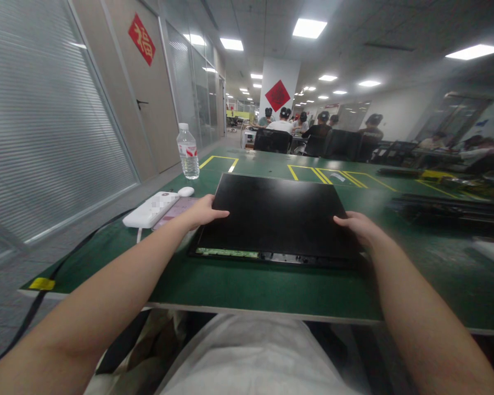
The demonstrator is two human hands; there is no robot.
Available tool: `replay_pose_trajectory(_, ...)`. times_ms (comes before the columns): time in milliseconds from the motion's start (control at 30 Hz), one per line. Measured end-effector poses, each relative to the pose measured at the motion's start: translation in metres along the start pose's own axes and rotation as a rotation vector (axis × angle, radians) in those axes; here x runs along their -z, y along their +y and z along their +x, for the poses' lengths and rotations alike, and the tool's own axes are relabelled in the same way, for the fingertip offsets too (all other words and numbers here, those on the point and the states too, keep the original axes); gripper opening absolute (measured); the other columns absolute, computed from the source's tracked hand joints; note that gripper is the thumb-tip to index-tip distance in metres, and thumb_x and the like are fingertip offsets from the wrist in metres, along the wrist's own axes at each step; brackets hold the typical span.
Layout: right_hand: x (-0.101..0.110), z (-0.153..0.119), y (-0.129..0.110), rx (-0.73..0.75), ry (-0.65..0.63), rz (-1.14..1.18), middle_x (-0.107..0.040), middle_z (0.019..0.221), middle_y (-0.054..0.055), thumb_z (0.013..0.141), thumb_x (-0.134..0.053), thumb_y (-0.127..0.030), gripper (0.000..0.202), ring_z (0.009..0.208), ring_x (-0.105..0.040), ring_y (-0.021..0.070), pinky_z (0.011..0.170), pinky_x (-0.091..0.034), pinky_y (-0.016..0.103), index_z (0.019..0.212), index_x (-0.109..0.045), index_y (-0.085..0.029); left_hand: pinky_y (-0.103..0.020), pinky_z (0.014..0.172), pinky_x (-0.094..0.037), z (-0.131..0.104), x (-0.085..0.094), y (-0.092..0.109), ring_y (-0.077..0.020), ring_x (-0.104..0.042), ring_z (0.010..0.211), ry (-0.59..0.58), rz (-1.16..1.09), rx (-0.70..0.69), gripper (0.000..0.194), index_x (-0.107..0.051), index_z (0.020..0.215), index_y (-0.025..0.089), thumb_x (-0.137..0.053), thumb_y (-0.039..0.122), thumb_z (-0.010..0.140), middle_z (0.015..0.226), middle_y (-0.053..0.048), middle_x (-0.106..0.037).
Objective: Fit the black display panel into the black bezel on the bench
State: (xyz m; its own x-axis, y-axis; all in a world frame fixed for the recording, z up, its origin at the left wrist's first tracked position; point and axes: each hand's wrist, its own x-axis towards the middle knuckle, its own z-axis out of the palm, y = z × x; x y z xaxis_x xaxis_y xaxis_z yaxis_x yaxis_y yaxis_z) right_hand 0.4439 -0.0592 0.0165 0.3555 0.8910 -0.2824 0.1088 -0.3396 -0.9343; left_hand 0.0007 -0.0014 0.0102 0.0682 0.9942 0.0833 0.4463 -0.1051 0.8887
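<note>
Green table point(267, 296) below, black screen point(275, 216) over it, and left hand point(208, 211) and right hand point(361, 229) gripping it, one at each side: this looks like the lifting or placing step, so next both should keep it level.

A bare strip of table point(267, 293) leaves passage at lower centre, below the panel point(275, 214); power bank point(148, 211) and bottle point(188, 156) obstruct centre left.
</note>
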Motion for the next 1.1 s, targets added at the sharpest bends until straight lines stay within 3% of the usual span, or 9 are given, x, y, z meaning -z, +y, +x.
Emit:
replay_pose_trajectory(200, 0.002, 0.007, 0.004, 0.031, 0.001, 0.008, -0.075, 0.076, 0.008, 0.079, -0.077, -0.016, 0.015, 0.072, -0.074, 0.0250, 0.068, -0.061, 0.036, 0.090, -0.068, -0.019, -0.044, 0.093, -0.054, -0.001, 0.001, 0.004, -0.0371, -0.070, 0.108, 0.004, 0.173, -0.076, 0.053, -0.071, 0.097, 0.020, -0.087, 0.046, 0.054, 0.109, -0.013, -0.077)
replay_pose_trajectory(300, 0.000, 0.003, 0.002, 0.015, 0.019, 0.011, -0.074, 0.073, 0.008, 0.081, -0.074, -0.014, 0.012, 0.069, -0.073, 0.0242, 0.067, -0.060, 0.036, 0.090, -0.068, -0.018, -0.046, 0.104, -0.050, 0.002, 0.004, 0.006, -0.0411, -0.063, 0.121, 0.025, 0.399, -0.130, 0.047, -0.073, 0.096, 0.020, -0.081, 0.051, 0.061, 0.123, -0.014, -0.072)
replay_pose_trajectory(433, -0.003, -0.006, -0.005, -0.008, 0.023, 0.007, -0.074, 0.070, 0.008, 0.084, -0.069, -0.012, 0.012, 0.066, -0.072, 0.0241, 0.065, -0.061, 0.036, 0.094, -0.068, -0.018, -0.044, 0.114, -0.042, 0.003, 0.006, 0.006, -0.0411, -0.049, 0.139, 0.022, 0.573, -0.113, 0.058, -0.072, 0.110, 0.021, -0.075, 0.059, 0.066, 0.145, -0.014, -0.059)
replay_pose_trajectory(567, -0.002, -0.009, -0.010, -0.017, 0.022, 0.010, -0.074, 0.071, 0.008, 0.082, -0.070, -0.013, 0.020, 0.064, -0.072, 0.0244, 0.063, -0.060, 0.036, 0.101, -0.070, -0.017, -0.043, 0.118, -0.035, 0.003, 0.007, 0.003, -0.0393, -0.042, 0.146, -0.048, 0.627, -0.077, 0.072, -0.068, 0.122, 0.018, -0.068, 0.066, 0.069, 0.156, -0.017, -0.048)
replay_pose_trajectory(700, 0.003, -0.003, -0.007, -0.005, 0.025, 0.001, -0.075, 0.076, 0.010, 0.077, -0.078, -0.018, 0.027, 0.072, -0.073, 0.0273, 0.065, -0.059, 0.037, 0.103, -0.073, -0.017, -0.042, 0.120, -0.032, 0.003, 0.007, 0.002, -0.0413, -0.037, 0.148, -0.089, 0.662, -0.067, 0.078, -0.070, 0.119, 0.015, -0.063, 0.074, 0.068, 0.162, -0.019, -0.040)
replay_pose_trajectory(833, 0.008, 0.006, -0.003, 0.051, 0.047, -0.087, -0.075, 0.078, 0.011, 0.072, -0.085, -0.026, 0.037, 0.082, -0.073, 0.0307, 0.069, -0.059, 0.039, 0.106, -0.075, -0.019, -0.044, 0.119, -0.032, 0.003, 0.006, 0.002, -0.0428, -0.036, 0.148, -0.094, 0.669, -0.063, 0.082, -0.071, 0.115, 0.016, -0.063, 0.079, 0.064, 0.162, -0.019, -0.040)
replay_pose_trajectory(1100, 0.009, 0.012, -0.001, 0.022, 0.140, -0.111, -0.076, 0.084, 0.011, 0.069, -0.084, -0.022, 0.040, 0.083, -0.073, 0.0299, 0.069, -0.058, 0.037, 0.107, -0.075, -0.019, -0.044, 0.119, -0.033, 0.001, 0.003, 0.001, -0.0438, -0.037, 0.148, -0.128, 0.729, -0.061, 0.083, -0.072, 0.113, 0.013, -0.059, 0.080, 0.067, 0.161, -0.023, -0.038)
